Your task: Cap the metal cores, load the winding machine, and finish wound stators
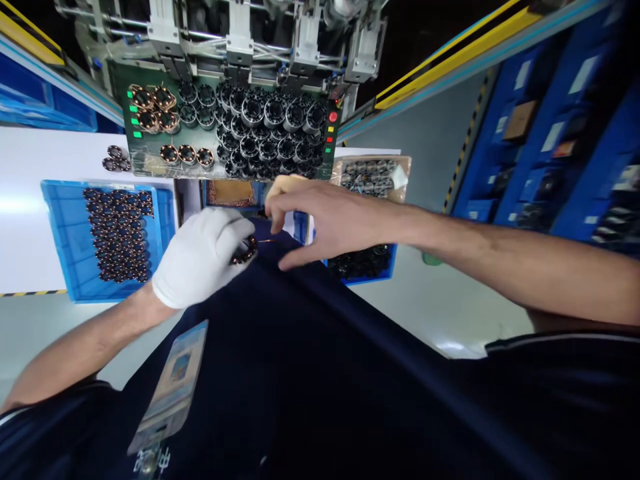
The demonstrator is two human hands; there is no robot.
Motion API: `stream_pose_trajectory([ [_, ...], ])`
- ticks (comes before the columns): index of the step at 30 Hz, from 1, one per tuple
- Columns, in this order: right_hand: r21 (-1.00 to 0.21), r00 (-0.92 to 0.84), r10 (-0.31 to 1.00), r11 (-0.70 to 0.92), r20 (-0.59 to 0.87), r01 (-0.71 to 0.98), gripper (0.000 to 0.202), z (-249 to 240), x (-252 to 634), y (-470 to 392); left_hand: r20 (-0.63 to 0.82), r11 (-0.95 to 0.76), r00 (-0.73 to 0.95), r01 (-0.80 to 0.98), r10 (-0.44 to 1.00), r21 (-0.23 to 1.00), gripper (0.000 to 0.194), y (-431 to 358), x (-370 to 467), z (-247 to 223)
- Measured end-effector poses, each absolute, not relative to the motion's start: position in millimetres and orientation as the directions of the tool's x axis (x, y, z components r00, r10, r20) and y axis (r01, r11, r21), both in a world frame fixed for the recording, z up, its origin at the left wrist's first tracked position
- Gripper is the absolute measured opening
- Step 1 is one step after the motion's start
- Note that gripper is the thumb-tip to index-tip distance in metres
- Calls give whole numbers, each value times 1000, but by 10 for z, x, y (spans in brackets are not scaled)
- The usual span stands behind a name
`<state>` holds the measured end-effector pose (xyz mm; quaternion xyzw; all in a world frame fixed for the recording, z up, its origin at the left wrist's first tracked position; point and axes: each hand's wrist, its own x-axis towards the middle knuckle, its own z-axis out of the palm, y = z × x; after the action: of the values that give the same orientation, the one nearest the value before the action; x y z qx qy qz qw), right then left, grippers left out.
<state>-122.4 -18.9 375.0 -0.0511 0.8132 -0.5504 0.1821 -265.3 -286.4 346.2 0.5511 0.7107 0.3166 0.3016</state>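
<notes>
My left hand (204,257), in a white glove, is wrapped round a round black part with copper windings (245,251) at the middle of the view, in front of my dark shirt. A thin copper wire (267,241) sticks out from that part to the right. Just right of it, my bare right hand (320,217) has its thumb and fingers apart, with a wide gap between them and nothing seen in it. Its index finger is bent above the wire's end, and the thumb points left below it.
A machine (240,40) stands at the top, behind a green bench (145,157) with rows of metal ring parts (275,113). A blue tray (70,247) of wound parts lies left. Blue shelves (545,133) stand right. Below the bench's right end sit a carton and a blue bin (370,275).
</notes>
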Motion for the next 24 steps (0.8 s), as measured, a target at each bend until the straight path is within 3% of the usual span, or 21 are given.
stream_pose_trajectory([
  [3,-875,-762,-454,91,-462,476,49,3596,-1190,-243,67,12,-76,748,995,663,10,-2824,-2717,3447],
  [5,-857,-759,-456,16,-464,515,50,3497,-1178,-368,69,34,-106,746,992,665,13,-2839,-2705,3440],
  [6,-892,-810,-395,59,-434,449,48,3461,-1179,-432,36,103,-178,712,983,695,13,-2864,-2682,3424],
  [8,-929,-924,-236,291,-303,230,39,3412,-1189,-519,-127,302,-338,535,933,789,28,-2939,-2618,3332],
  [11,-772,-980,-140,635,-143,22,25,3308,-1166,-494,-409,501,-446,106,796,859,44,-3085,-2552,2978],
  [13,-719,-987,-75,693,-146,54,19,3163,-1077,-410,-464,486,-507,-99,726,868,51,-3190,-2565,2611],
  [16,-757,-953,82,589,-291,282,37,2854,-825,-322,-413,434,-685,-154,601,888,67,-3311,-2676,1993],
  [19,-756,-847,143,394,-512,523,40,2572,-543,-369,-332,478,-831,-93,445,873,76,-3289,-2876,1427],
  [24,-697,-752,175,289,-635,656,40,2413,-314,-530,-281,533,-925,-107,257,839,77,-2894,-3278,750],
])
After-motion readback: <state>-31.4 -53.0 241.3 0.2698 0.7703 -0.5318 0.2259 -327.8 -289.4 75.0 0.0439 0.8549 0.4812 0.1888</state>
